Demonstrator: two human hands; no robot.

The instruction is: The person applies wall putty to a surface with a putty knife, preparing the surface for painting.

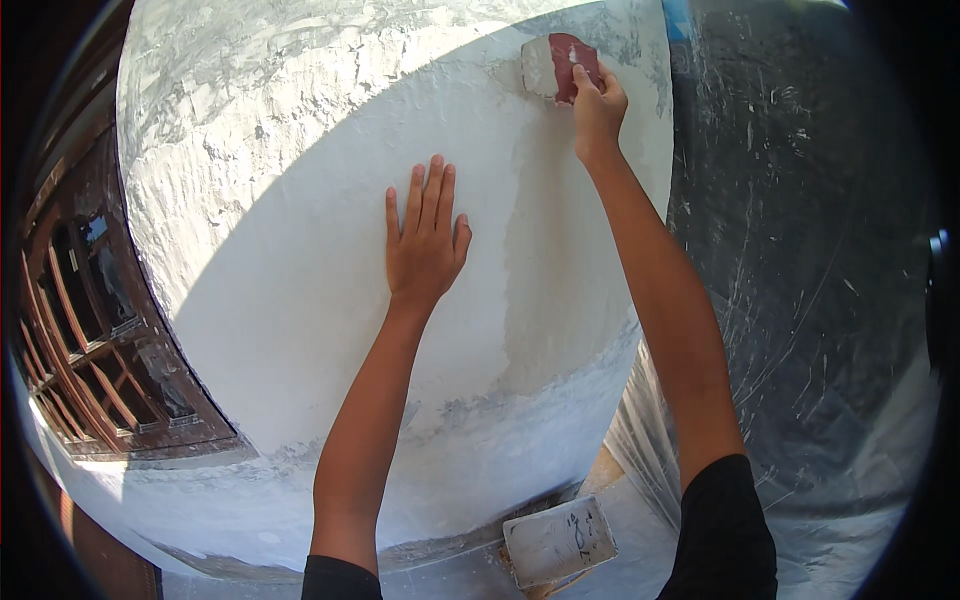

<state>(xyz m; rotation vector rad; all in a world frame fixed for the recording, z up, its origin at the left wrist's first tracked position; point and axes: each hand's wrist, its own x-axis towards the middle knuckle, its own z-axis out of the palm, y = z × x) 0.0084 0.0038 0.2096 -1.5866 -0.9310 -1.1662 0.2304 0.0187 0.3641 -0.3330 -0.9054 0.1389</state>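
Note:
My left hand (pixel 426 238) lies flat against the white plastered wall (pixel 330 270), its fingers stretched upward and slightly apart, holding nothing. Higher up and to the right, my right hand (pixel 600 108) grips a red putty spreader (pixel 576 66) by its lower right side, thumb on the near face. Pale putty coats the spreader's left part, and it is against the wall near the top right edge. Below it, a greyer, damp-looking band (pixel 545 220) runs down the smooth surface. Rough, ridged plaster shows in the sunlit upper left.
On the left is a brown wooden window (pixel 95 330) with panes. Clear plastic sheeting (pixel 650 430) hangs beside a dark, white-splattered surface (pixel 800 220) at right. A rectangular putty-smeared tray (pixel 560 540) with dark marks rests by the wall's foot.

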